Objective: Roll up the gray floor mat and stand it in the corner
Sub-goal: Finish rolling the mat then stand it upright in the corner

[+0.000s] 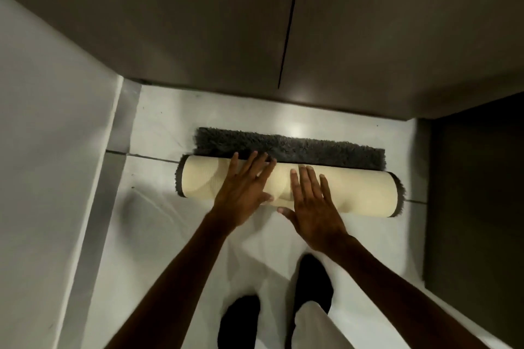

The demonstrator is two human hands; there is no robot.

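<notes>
The gray floor mat [363, 191] lies on the white floor, mostly wound into a roll with its cream backing facing out. A narrow strip of shaggy gray pile [289, 146] lies flat beyond the roll. My left hand [245, 188] rests flat on the roll's middle, fingers spread and reaching its far edge. My right hand [312, 204] presses flat on the roll just right of it, fingers apart. Neither hand grips the mat.
Dark cabinet doors [198, 22] with a vertical seam rise just beyond the mat. A pale wall [42, 122] runs down the left, meeting the cabinet in a corner. A dark panel [476, 193] stands at the right. My two feet in black socks [312, 280] are below the hands.
</notes>
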